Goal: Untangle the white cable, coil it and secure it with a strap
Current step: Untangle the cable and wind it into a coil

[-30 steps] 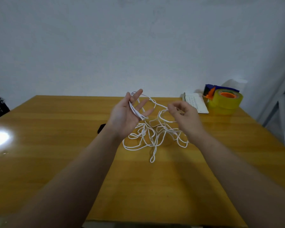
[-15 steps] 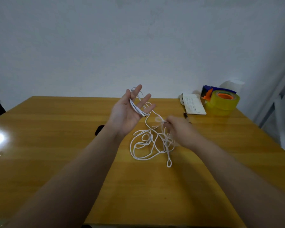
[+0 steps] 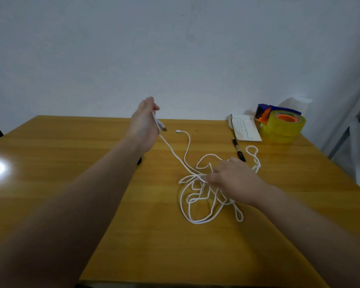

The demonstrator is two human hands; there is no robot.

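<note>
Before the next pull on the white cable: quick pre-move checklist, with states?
1. Left hand grips the plug end of the white cable: ok.
2. Right hand pinches strands at the tangle: ok.
3. Small connector at the other end lies free on the table: ok.
4. Cable untangled: not ok, loops cross under the right hand.
5. Pen clear of the loops: cannot tell, it lies close to them.
6. Strap within reach: cannot tell; a dark object shows partly behind the left forearm.
</note>
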